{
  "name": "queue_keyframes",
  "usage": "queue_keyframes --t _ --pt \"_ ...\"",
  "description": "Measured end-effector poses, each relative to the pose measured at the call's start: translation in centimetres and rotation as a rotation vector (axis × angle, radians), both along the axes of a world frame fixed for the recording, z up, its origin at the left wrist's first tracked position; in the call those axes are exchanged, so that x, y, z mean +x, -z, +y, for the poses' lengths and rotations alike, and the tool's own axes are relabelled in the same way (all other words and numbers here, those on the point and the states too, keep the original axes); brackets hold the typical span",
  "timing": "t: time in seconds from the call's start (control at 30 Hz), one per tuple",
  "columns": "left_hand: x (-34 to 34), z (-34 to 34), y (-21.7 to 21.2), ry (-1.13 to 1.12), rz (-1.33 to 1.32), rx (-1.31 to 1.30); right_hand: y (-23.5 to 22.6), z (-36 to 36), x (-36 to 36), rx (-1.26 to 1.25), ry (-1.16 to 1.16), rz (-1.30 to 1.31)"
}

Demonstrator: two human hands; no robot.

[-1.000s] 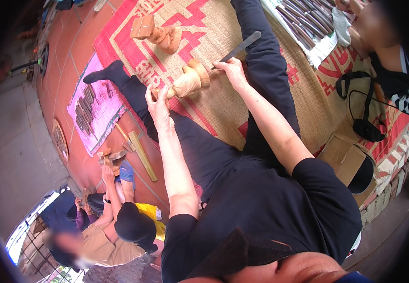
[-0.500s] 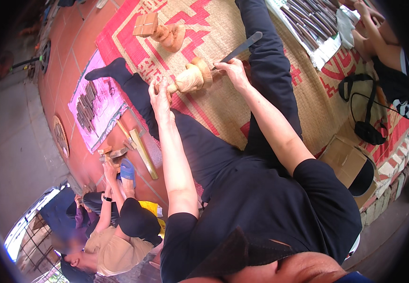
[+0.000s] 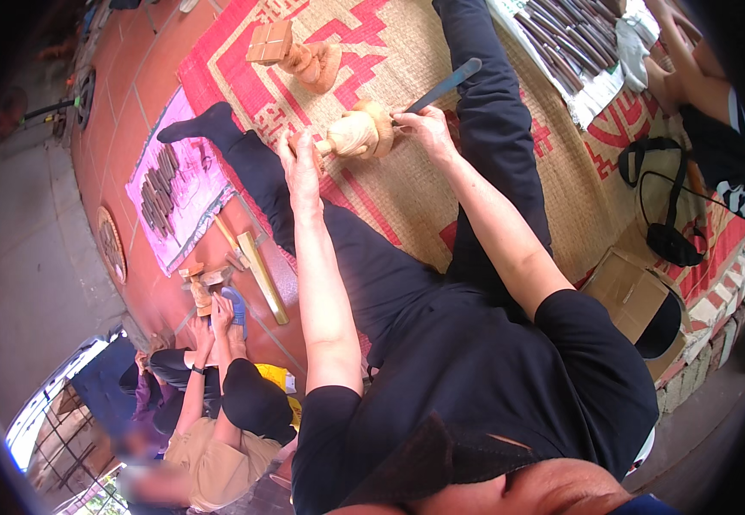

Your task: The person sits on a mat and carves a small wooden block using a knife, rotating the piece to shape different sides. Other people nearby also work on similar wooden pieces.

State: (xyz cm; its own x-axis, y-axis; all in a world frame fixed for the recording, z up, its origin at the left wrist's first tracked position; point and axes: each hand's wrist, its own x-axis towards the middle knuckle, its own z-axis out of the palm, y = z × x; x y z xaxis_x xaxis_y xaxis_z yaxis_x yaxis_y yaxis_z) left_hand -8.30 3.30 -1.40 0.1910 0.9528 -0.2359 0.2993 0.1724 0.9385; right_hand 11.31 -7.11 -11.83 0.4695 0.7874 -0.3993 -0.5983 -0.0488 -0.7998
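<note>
My left hand [image 3: 300, 170] is closed round the narrow end of a pale carved wooden piece [image 3: 354, 136], held tilted over the mat between my legs. At its wider, browner end, my right hand [image 3: 428, 130] grips a long, flat metal file [image 3: 447, 83]. The rounded end of the file sticks out up and to the right, over my right leg. Its other end meets or comes very near the wood, and my fingers partly hide that spot. Farther away on the mat stands a similar carved wooden piece [image 3: 311, 68] with a square, block-like end.
The red-patterned woven mat [image 3: 394, 215] lies under my legs. Dark tools lie on a pink cloth [image 3: 196, 184] at left and a white cloth [image 3: 591, 105] at far right. A mallet [image 3: 261, 279], a cardboard box [image 3: 617, 296] and a black strapped bag [image 3: 675, 240] lie nearby. Co-workers sit lower left and upper right.
The carved piece has shifted slightly right and seems turned a little in my left hand. My right hand and the file have moved slightly with it. At lower left, a co-worker's hands have moved.
</note>
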Motion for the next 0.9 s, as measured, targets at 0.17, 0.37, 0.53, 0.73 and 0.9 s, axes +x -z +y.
queue_keyframes --t 0.17,0.37,0.53,0.73,0.9 --pt "0.0 0.5 0.5 0.042 0.024 -0.023 -0.1 0.0 0.1 -0.005 0.008 0.024" --pt "0.3 0.2 0.6 0.032 0.036 -0.003 -0.2 0.1 -0.2 0.004 0.023 0.017" --pt "0.7 -0.2 0.0 0.034 0.067 0.023 0.1 0.1 -0.2 -0.005 0.02 0.011" --pt "0.5 0.0 0.5 0.031 0.071 0.076 0.4 0.1 -0.3 -0.01 0.019 -0.018" --pt "0.6 -0.1 0.4 0.025 0.028 0.03 0.8 0.1 -0.2 -0.012 0.018 -0.004"
